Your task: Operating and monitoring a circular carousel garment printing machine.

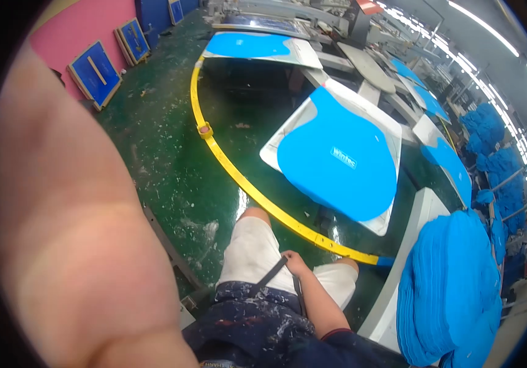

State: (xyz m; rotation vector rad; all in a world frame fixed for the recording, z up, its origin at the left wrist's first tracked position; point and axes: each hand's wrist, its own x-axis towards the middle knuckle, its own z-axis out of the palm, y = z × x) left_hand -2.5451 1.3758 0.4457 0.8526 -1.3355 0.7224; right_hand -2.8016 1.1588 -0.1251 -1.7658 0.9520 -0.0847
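My right hand (296, 264) is closed around a narrow dark strap (268, 275) in front of my lap. The strap loops down on both sides of the fingers towards my paint-spotted dark top. Very close to the camera, bare skin of my left hand (85, 245) fills the left side, blurred; its fingers cannot be made out. Ahead, a bright blue fabric piece (343, 159) with a small printed label lies flat on a white platen (271, 152). Neither hand touches it.
A yellow curved rail (245, 184) bends round in front of my knees. At right, a thick stack of blue fabric pieces (447, 282) rests beside a white ledge (392, 288). More platens carry blue pieces (248, 45). Blue framed screens (96, 73) lean on the pink wall.
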